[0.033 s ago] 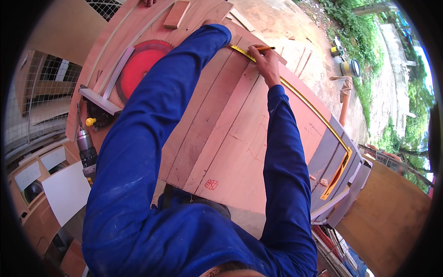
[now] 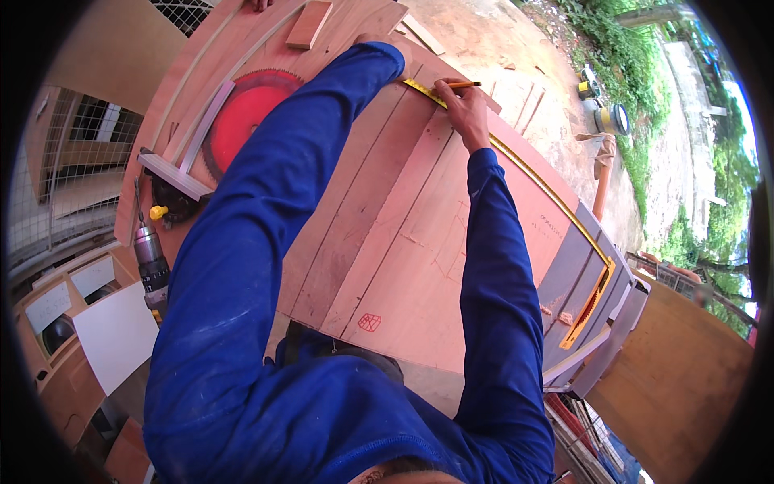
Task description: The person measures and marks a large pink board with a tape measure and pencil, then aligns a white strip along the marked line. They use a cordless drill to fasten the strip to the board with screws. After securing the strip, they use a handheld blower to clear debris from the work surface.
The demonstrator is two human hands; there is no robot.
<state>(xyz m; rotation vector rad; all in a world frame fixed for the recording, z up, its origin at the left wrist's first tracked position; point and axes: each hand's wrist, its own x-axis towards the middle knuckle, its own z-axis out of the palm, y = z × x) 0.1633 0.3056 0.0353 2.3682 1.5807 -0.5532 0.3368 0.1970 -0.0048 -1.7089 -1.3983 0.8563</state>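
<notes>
Nothing has moved since the earlier frame: both arms in blue sleeves stay stretched across the reddish plywood sheet (image 2: pixel 419 242) on the bench. At the sheet's far edge, the right hand (image 2: pixel 466 109) has its fingers closed around a pencil (image 2: pixel 461 85), tip against the yellow tape measure (image 2: pixel 516 161) that runs along the right edge. The left hand (image 2: pixel 399 52) is mostly hidden behind its sleeve; I cannot tell how its fingers sit, though it seems to press the tape's far end. A red circular saw blade (image 2: pixel 246 117) lies near the left edge, beside a metal square (image 2: pixel 189 153). A cordless drill (image 2: pixel 151 262) sits off the bench's near-left corner.
</notes>
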